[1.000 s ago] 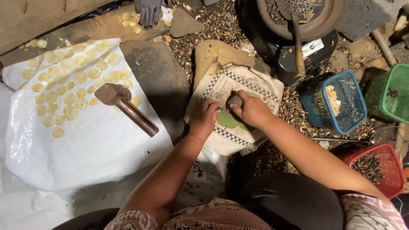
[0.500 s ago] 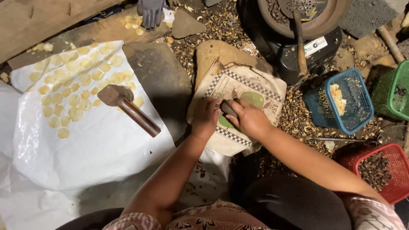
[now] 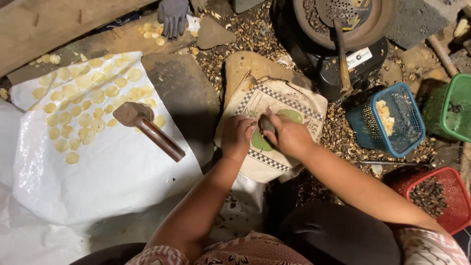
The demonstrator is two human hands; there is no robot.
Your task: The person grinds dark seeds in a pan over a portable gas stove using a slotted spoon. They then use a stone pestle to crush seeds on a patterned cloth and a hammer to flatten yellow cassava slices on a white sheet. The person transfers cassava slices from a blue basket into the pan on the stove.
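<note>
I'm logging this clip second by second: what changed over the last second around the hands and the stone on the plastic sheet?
Little changed. The right hand keeps its grip on the small dark stone over the checkered plastic sheet, shifting only slightly; the left hand stays pressed on the sheet beside it. Nothing was picked up or let go. The wooden spatula, flat yellow discs and blue basket lie as before.

— Where are the arms?

— Both bare forearms reach from the near edge towards the middle and converge there.

— And the left hand [image 3: 238,137]?

— Palm down, fingers curled, knuckles up, just left of the other.

— The right hand [image 3: 290,137]?

— Closed in a fist-like grip, wrist straight, thumb side turned towards the left hand; the two nearly touch.
</note>
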